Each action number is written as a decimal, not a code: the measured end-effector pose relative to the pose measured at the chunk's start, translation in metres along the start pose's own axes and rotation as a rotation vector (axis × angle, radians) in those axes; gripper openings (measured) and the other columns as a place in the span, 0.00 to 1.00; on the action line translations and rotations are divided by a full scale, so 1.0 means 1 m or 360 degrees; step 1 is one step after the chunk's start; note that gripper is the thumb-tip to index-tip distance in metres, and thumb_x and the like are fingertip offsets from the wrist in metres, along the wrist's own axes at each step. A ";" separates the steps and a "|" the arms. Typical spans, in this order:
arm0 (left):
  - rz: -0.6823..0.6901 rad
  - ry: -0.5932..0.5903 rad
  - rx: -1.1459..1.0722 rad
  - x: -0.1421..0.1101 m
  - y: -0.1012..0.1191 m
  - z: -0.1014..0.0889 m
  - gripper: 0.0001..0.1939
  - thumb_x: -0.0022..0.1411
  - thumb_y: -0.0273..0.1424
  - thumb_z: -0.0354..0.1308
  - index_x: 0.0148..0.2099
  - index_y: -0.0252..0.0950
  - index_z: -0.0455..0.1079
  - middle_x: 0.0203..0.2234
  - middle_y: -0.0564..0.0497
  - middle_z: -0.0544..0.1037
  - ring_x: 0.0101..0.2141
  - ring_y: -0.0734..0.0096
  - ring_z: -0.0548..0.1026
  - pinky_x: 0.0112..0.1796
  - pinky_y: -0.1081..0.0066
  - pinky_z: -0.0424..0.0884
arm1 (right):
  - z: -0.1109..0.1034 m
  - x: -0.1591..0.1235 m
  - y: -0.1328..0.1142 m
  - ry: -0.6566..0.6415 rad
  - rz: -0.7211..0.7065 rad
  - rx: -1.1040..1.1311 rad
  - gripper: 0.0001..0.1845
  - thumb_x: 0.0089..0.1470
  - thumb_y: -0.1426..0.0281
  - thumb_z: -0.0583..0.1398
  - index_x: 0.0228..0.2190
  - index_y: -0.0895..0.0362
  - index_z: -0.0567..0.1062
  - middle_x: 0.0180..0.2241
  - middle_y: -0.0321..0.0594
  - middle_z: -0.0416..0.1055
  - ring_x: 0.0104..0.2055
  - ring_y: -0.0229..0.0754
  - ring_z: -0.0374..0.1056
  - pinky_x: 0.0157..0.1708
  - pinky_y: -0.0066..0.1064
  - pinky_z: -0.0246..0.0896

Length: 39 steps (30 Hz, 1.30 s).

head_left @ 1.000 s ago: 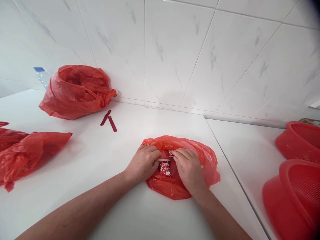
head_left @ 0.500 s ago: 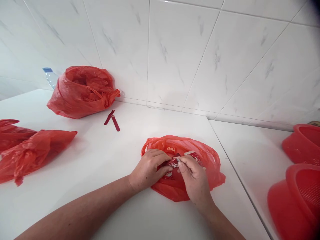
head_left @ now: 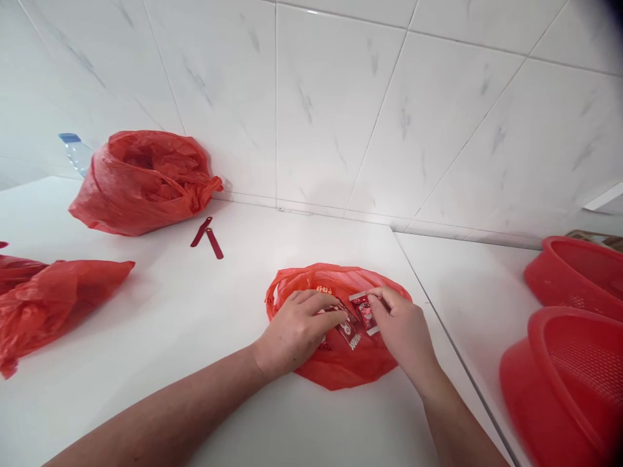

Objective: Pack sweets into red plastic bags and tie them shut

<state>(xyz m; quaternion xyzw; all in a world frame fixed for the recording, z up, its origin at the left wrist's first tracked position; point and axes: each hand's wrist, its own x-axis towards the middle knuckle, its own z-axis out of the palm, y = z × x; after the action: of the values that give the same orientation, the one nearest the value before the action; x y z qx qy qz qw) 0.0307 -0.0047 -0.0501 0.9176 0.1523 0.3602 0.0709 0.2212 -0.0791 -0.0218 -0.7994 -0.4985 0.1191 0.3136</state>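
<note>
At the far left of the white counter [head_left: 146, 311], a crumpled red plastic bag [head_left: 53, 305] lies on its side. Behind it, against the tiled wall [head_left: 331, 110], a clear bottle with a blue cap [head_left: 73, 154] stands partly hidden by a puffed red bag [head_left: 141, 185], its mouth gaping upward. Two thin red strips [head_left: 203, 237] lie just in front of that bag, their upper ends nearly touching.

Mid-counter, a third red bag [head_left: 335, 363] is spread flat, and this is where the work sits: red-and-white packets [head_left: 349, 329] lie on top of it, between the hands. The left hand [head_left: 298, 334] rests across them, its fingers together and flat, not visibly gripping. The right hand [head_left: 402, 327] is at the upper packet, fingers bunched at its edge — whether they are clamped on it, I cannot tell.

So far, the packets are out in the open on the bag; none is covered by it. More may lie under the left hand — that part is hidden.

At the far right, on a second counter section, sit two red colanders [head_left: 559, 383].
</note>
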 end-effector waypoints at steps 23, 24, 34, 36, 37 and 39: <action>-0.0371 -0.0200 0.0184 -0.009 -0.033 -0.015 0.11 0.61 0.25 0.47 0.31 0.37 0.69 0.19 0.54 0.70 0.22 0.74 0.65 0.26 0.73 0.61 | 0.021 -0.023 -0.026 -0.0700 -0.0278 -0.0280 0.15 0.51 0.61 0.57 0.42 0.45 0.73 0.30 0.33 0.75 0.33 0.43 0.69 0.32 0.32 0.58; -0.0377 -0.0210 0.0192 -0.009 -0.033 -0.015 0.11 0.61 0.24 0.47 0.30 0.36 0.68 0.19 0.54 0.70 0.22 0.74 0.65 0.26 0.73 0.60 | 0.021 -0.022 -0.025 -0.0692 -0.0256 -0.0291 0.15 0.51 0.60 0.57 0.42 0.46 0.73 0.31 0.33 0.75 0.33 0.43 0.70 0.32 0.32 0.58; -0.0359 -0.0270 0.0261 -0.012 -0.033 -0.019 0.10 0.62 0.28 0.49 0.28 0.37 0.66 0.18 0.55 0.68 0.21 0.73 0.63 0.26 0.71 0.59 | 0.024 -0.021 -0.021 -0.0617 -0.0237 -0.0406 0.17 0.54 0.58 0.54 0.45 0.48 0.72 0.34 0.37 0.76 0.35 0.46 0.71 0.33 0.34 0.60; -0.0304 -0.0321 0.0274 -0.016 -0.030 -0.026 0.08 0.62 0.28 0.50 0.30 0.36 0.66 0.19 0.54 0.69 0.22 0.73 0.65 0.29 0.70 0.62 | 0.025 -0.022 -0.021 -0.0591 -0.0251 -0.0424 0.18 0.55 0.59 0.54 0.45 0.50 0.72 0.36 0.38 0.76 0.35 0.46 0.72 0.32 0.34 0.61; -0.0263 -0.0356 0.0280 -0.018 -0.028 -0.030 0.07 0.62 0.28 0.50 0.32 0.36 0.66 0.20 0.54 0.70 0.24 0.72 0.66 0.32 0.68 0.63 | 0.025 -0.022 -0.020 -0.0562 -0.0278 -0.0440 0.18 0.55 0.59 0.55 0.46 0.51 0.71 0.36 0.38 0.76 0.35 0.46 0.72 0.31 0.34 0.62; -0.0186 -0.0429 0.0289 -0.024 -0.023 -0.039 0.05 0.61 0.26 0.51 0.34 0.37 0.67 0.23 0.53 0.72 0.28 0.71 0.68 0.38 0.65 0.64 | 0.027 -0.024 -0.019 -0.0421 -0.0401 -0.0468 0.19 0.55 0.60 0.55 0.47 0.51 0.71 0.35 0.39 0.76 0.33 0.46 0.72 0.31 0.34 0.63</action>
<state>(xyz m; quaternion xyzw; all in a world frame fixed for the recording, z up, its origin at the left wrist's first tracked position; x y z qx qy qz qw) -0.0175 0.0097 -0.0422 0.9499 0.2264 0.2138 0.0284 0.1822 -0.0837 -0.0338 -0.7453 -0.6432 0.1087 0.1380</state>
